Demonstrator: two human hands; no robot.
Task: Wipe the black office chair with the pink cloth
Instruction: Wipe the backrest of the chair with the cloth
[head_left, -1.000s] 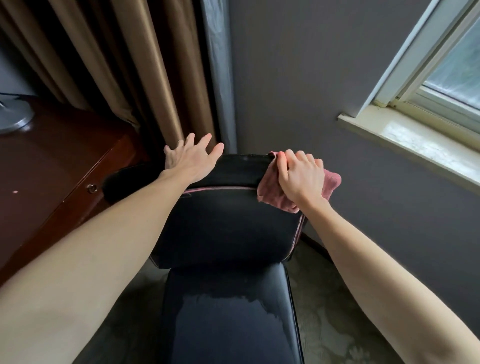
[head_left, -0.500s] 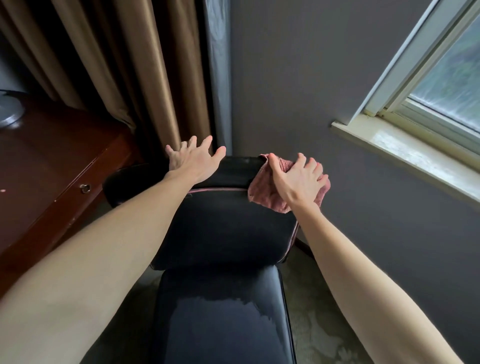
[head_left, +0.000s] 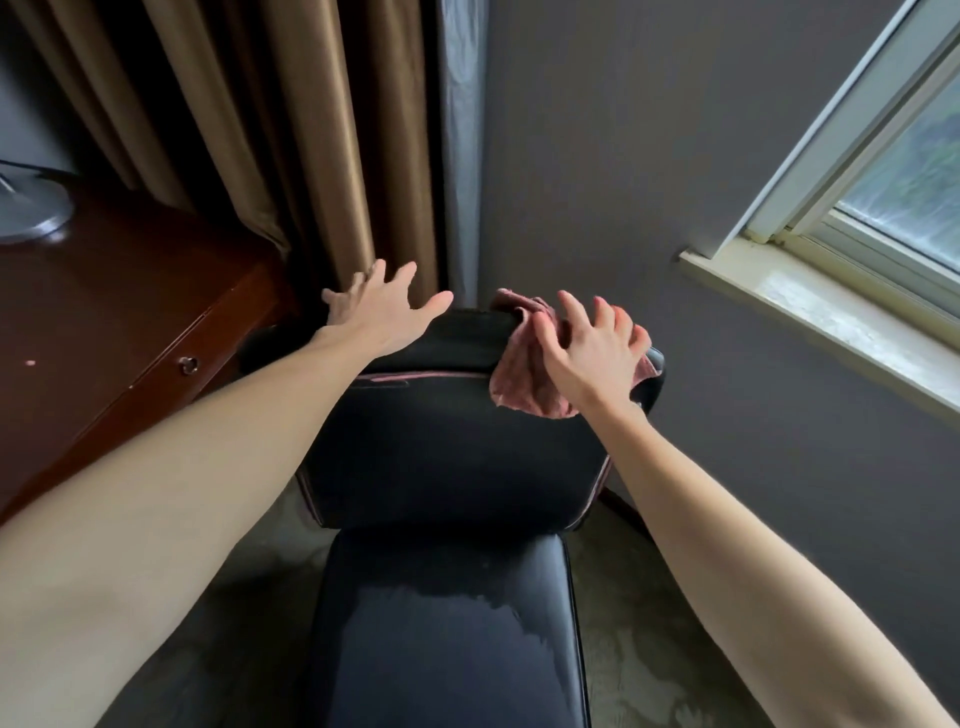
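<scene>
**Head view: the wiping step, at the top of the backrest.** My right grip (head_left: 592, 353) lies over the pink cloth (head_left: 522, 384). Its fingers are spread and only slightly bent, and the palm bears the cloth against the upper right corner of the black office chair (head_left: 452, 452). Nothing is pinched. I cannot tell whether the fingertips themselves touch the cloth. The cloth is bunched and draped over the top edge of the backrest, with one flap hanging down the front face.

My left grip (head_left: 382, 312) is spread flat with straight fingers. It rests on the top left of the same backrest and holds nothing. I judge that it steadies the chair against swivelling.

The seat (head_left: 447, 639) below shows a dull patch with a ragged border, and what it is cannot be settled from this view. A dark wooden tabletop (head_left: 119, 312) stands to the left, a brown curtain (head_left: 291, 130) hangs behind the chair, and a window sill (head_left: 841, 317) lies to the right.

**Judgement.** The task is under way, with the top of the backrest in hand. The front face and the seat are not plainly finished. The next move calls for flat, even pressure through the palm while the cloth is drawn along the top edge toward the left grip. That grip must lift or shift aside as the cloth nears it. The loose flap should be gathered under the palm so that it does not slip free.
</scene>
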